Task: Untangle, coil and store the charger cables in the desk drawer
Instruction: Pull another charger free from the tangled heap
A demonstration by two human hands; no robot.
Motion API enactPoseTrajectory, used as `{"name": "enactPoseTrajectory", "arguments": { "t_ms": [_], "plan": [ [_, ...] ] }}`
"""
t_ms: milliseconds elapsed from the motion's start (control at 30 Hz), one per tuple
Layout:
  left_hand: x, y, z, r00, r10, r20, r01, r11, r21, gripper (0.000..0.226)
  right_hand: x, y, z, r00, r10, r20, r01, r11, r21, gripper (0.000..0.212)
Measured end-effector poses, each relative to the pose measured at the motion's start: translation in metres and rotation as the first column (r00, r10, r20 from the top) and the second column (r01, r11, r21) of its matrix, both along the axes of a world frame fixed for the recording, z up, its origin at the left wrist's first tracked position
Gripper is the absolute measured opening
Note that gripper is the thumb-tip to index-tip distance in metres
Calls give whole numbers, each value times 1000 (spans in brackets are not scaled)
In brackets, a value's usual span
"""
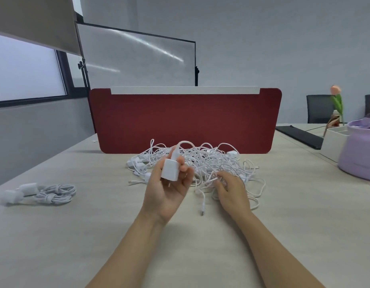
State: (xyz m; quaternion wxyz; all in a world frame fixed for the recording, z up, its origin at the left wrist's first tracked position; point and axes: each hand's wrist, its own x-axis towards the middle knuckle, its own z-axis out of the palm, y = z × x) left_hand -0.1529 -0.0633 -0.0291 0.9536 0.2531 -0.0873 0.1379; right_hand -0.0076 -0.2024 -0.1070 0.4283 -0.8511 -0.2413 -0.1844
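My left hand [165, 192] gripped an adapter [169, 169] aloft so my right hand [231, 191], pinching a strand [209, 179], could work it free of the tangle [211, 159].

Only your arms and hands show. Your left hand [167, 192] and right hand [231, 192] are bare, and so are both wrists. Your left forearm [134, 250] and right forearm [279, 252] are uncovered too, bare from the wrist down to the lower edge of the picture, where the view cuts them off. Both forearms are slim and smooth, and they widen steadily away from the narrow wrists. Your fingers are slender. Of your left hand you see the palm side, with faint creases across it; of your right hand you see the back. The nails are too blurred to describe.
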Motion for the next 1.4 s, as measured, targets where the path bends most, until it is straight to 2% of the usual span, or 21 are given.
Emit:
{"name": "enactPoseTrajectory", "arguments": {
  "t_ms": [67, 133, 233, 300, 367, 433, 533, 700, 800, 867, 933, 1000, 1067, 1133, 1233, 1300, 1400],
  "plan": [
    [2, 13, 1, 997, 81, 10, -81, 997, 6, 34, 2, 0, -1, 1000, -22, 21, 23, 999, -23, 23],
    [5, 17, -2, 986, 162, -34, -159, 984, 80, 44, 1, 1, -2, 999, -17, 42, 20, 998, -63, 24],
    [11, 13, -9, 976, 199, -87, -180, 966, 185, 25, -4, 0, 3, 999, -25, 25, 28, 992, -123, 31],
    [14, 11, -10, 973, 198, -115, -165, 955, 246, 23, -7, -2, 7, 1000, 8, 11, -7, 993, -120, 48],
    [16, 11, -11, 962, 219, -162, -163, 939, 303, 26, -8, -4, 9, 998, 65, -25, -66, 997, -48, 64],
    [18, 8, -14, 927, 299, -226, -180, 884, 431, 30, -7, -6, 9, 997, 64, -34, -65, 997, -31, 54],
    [19, 1, -21, 893, 361, -267, -147, 797, 586, 27, -1, -7, 2, 998, -7, 60, 11, 997, -70, 19],
    [23, -21, -35, 928, 177, -328, 45, 821, 570, 20, 0, -3, 7, 993, -55, 103, 50, 997, 50, 19],
    [32, -29, -47, 927, 151, -345, 78, 820, 568, 16, -11, 0, 18, 999, -31, -7, 32, 982, 185, 19],
    [38, -33, -54, 925, 185, -332, 61, 789, 611, 4, -18, 1, 28, 996, 3, -89, 24, 957, 290, 19],
    [38, -33, -55, 918, 222, -329, 59, 744, 666, 13, -27, 3, 42, 985, 96, -141, -29, 909, 417, 21],
    [40, -31, -57, 924, 248, -291, 32, 709, 705, 26, -38, 3, 57, 935, 282, -214, -102, 792, 602, 22],
    [41, -31, -59, 936, 290, -200, -50, 671, 740, 32, -48, 2, 66, 827, 495, -268, -158, 661, 733, 25],
    [43, -32, -61, 924, 370, -94, -159, 596, 787, 28, -53, 2, 69, 723, 631, -281, -222, 598, 770, 29],
    [42, -28, -61, 850, 518, 95, -322, 367, 873, 10, -53, 2, 68, 650, 711, -268, -273, 548, 791, 24],
    [41, -22, -60, 782, 599, 173, -375, 229, 898, 12, -52, 3, 65, 659, 710, -246, -282, 537, 795, 23],
    [38, -17, -58, 738, 656, 159, -393, 226, 891, 11, -50, 9, 55, 746, 620, -242, -262, 608, 749, 25]
  ]
}}
